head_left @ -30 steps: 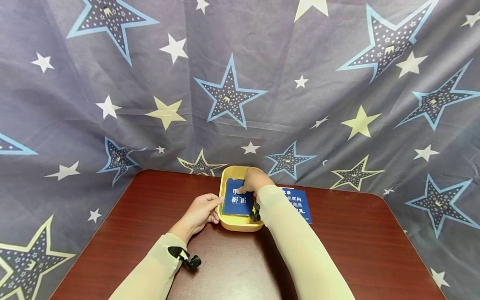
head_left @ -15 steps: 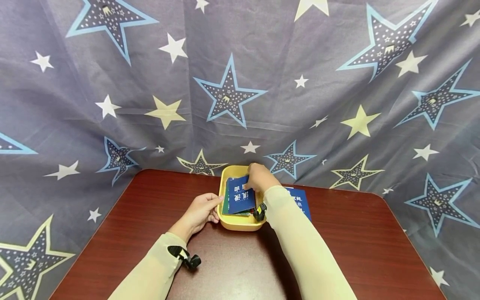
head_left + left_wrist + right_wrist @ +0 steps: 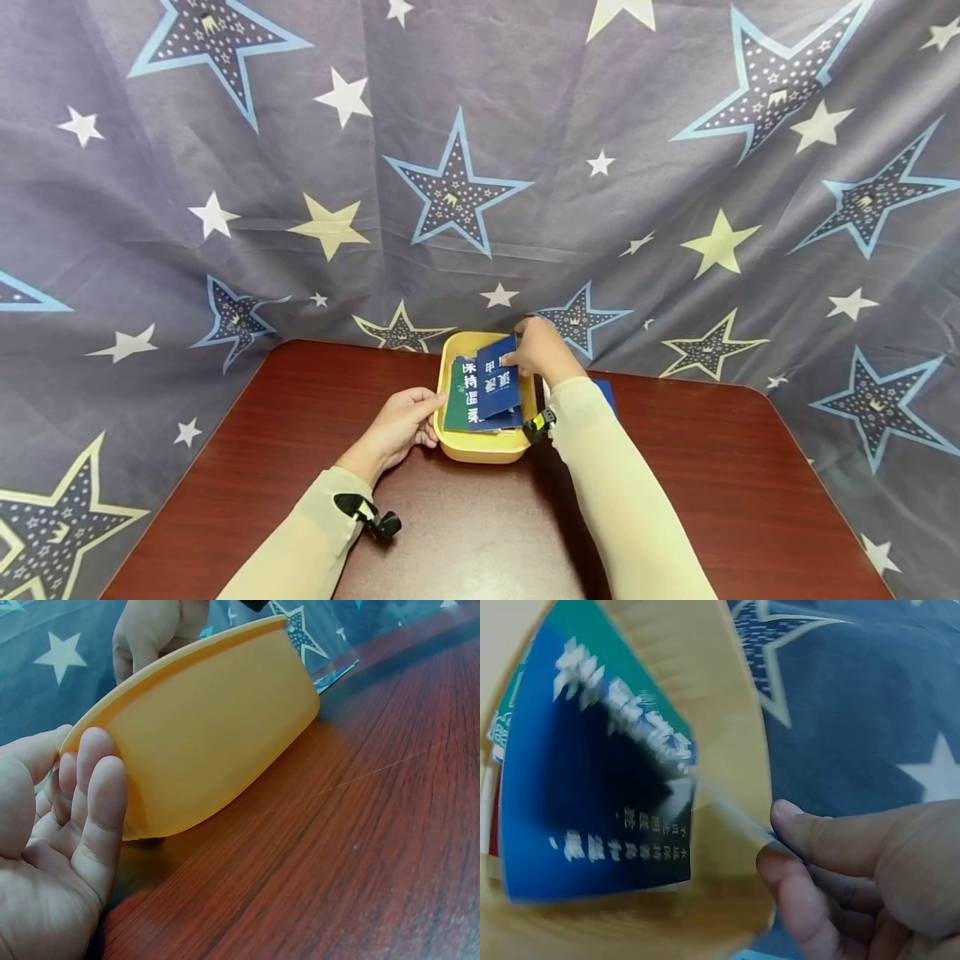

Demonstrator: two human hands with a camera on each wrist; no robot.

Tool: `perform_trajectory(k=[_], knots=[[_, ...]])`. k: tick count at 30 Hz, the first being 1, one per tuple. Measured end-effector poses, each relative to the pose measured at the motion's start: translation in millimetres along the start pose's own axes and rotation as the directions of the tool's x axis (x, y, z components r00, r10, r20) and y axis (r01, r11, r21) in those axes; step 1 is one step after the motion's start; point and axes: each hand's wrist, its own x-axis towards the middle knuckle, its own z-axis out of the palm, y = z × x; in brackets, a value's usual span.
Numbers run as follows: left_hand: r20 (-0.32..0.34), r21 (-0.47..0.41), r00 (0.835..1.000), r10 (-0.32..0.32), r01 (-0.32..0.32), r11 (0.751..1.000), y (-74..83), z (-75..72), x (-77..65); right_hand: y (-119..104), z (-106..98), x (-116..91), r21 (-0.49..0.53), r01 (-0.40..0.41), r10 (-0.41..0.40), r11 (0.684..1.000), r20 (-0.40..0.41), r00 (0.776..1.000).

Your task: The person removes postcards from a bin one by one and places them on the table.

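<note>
A yellow plastic basket (image 3: 483,456) stands near the back edge of the table, with printed cards inside. My left hand (image 3: 401,427) pinches its left rim, thumb on top and fingers against the outer wall (image 3: 202,735). Between thumb and fingertips, my right hand (image 3: 543,348) holds a blue card (image 3: 497,398) with white characters, tilted over the basket. That card shows nearly edge-on in the right wrist view. Beneath it lies a green and blue card (image 3: 460,407), partly covered; more cards under that are mostly hidden.
Another blue card (image 3: 606,390) lies on the table right of the basket, mostly behind my right sleeve. The brown wooden table (image 3: 720,475) meets a grey curtain (image 3: 420,275) with stars, close behind the basket.
My right hand has lifted the blue card off the stack and drawn it right, uncovering the green and blue card. My left hand stays on the basket rim.
</note>
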Motion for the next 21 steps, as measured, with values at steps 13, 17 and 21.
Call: perform_trajectory(k=[13, 17, 21], knots=[[0.003, 0.012, 1.0, -0.001, 0.001, 1.0, -2.4, 1.4, 0.4, 95, -48, -20, 0.376, 0.041, 0.026, 0.926, -0.17, 0.985], [0.0, 0.005, 1.0, -0.002, 0.002, 1.0, -1.6, 0.9, -0.5, 125, -50, -28, 0.43, 0.017, 0.082, 0.903, -0.21, 0.974], [-0.004, 0.005, 1.0, -0.002, 0.002, 1.0, -2.4, -0.6, -0.1, 148, -48, -32, 0.444, -0.041, 0.14, 0.895, -0.192, 0.971]])
